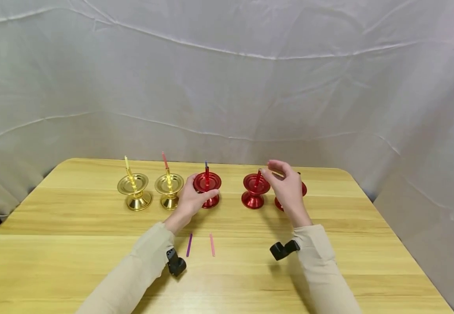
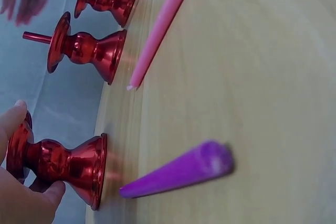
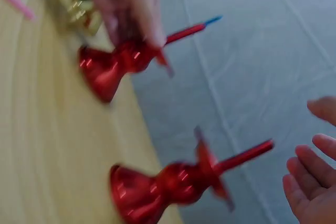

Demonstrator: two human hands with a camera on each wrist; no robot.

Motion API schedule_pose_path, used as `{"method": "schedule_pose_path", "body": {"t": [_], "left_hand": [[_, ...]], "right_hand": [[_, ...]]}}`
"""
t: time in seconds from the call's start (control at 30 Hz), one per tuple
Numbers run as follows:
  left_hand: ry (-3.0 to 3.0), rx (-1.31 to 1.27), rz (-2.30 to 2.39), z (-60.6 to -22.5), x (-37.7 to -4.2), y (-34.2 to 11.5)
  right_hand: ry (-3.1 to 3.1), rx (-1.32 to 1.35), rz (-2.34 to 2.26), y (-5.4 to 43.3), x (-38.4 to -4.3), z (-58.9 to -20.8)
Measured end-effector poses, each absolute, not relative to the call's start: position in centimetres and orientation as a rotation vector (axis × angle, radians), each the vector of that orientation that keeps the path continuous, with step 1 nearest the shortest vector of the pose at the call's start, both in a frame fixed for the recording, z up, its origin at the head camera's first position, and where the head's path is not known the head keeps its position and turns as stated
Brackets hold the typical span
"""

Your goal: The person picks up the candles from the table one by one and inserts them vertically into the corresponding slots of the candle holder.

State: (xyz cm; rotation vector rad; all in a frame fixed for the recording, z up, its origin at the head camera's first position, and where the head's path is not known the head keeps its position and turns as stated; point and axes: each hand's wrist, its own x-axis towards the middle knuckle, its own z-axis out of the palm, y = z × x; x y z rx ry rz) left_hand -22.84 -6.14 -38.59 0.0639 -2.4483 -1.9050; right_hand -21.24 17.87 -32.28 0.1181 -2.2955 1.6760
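My left hand (image 1: 189, 199) grips a red metallic candle holder (image 1: 211, 202) by its dish and neck. From that holder's central tube rises a thin blue candle (image 1: 206, 163). The holder's base appears to rest on the table in the left wrist view. My right hand (image 1: 287, 187) is raised with relaxed fingers and holds nothing. It hovers just right of a second red candle holder (image 1: 252, 201), whose tube shows no candle. A third red candle holder (image 1: 278, 204) is partly hidden behind the right hand and wrist.
Two gold candle holders, one with a yellow candle (image 1: 126, 162) and one with a red-pink candle (image 1: 165, 159), stand at left. A purple candle (image 1: 189, 245) and a pink candle (image 1: 212, 245) lie on the wooden table (image 1: 242, 279). A pale cloth (image 1: 227, 87) hangs behind.
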Motion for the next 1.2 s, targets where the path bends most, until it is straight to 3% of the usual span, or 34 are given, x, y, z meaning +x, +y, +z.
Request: {"method": "schedule_pose_path", "body": {"t": [0.3,0.83,1.2], "left_hand": [[-2.443,0.038,-1.929,-38.7,-23.0,-6.2],[-2.347,0.136,-2.119,-38.1,-22.8,-5.8],[-2.296,0.231,-2.302,-37.0,-20.1,-6.0]], "right_hand": [[-2.533,0.070,1.532,18.6,-22.1,-35.7],[-2.631,-0.045,1.728,18.3,-23.3,-37.8],[-2.620,-0.025,1.745,18.6,-23.5,-38.4]]}}
